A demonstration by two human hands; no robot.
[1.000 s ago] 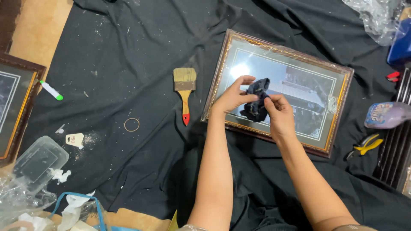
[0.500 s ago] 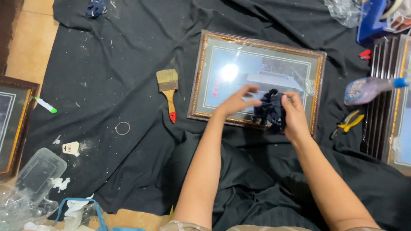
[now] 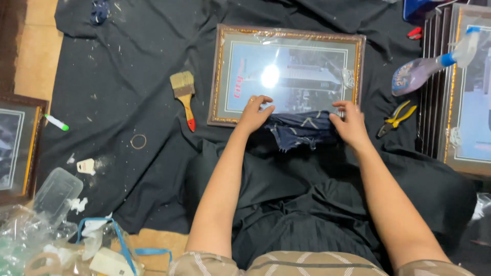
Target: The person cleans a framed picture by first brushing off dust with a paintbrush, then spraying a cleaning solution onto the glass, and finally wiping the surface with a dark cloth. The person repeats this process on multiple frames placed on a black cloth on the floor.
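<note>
Spreading a dark blue rag (image 3: 302,130) between my 2 hands, I have it lying on the near edge of the frame (image 3: 289,71). My left hand (image 3: 255,113) pins its left end with flat open fingers, my right hand (image 3: 350,122) pinches its right end. A brush (image 3: 184,94) lies left, pliers (image 3: 395,118) right.

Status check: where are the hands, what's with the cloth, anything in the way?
Left hand and right hand each on one end of the dark cloth. Cloth spread over the picture frame near edge. Paintbrush, pliers lie clear.
</note>
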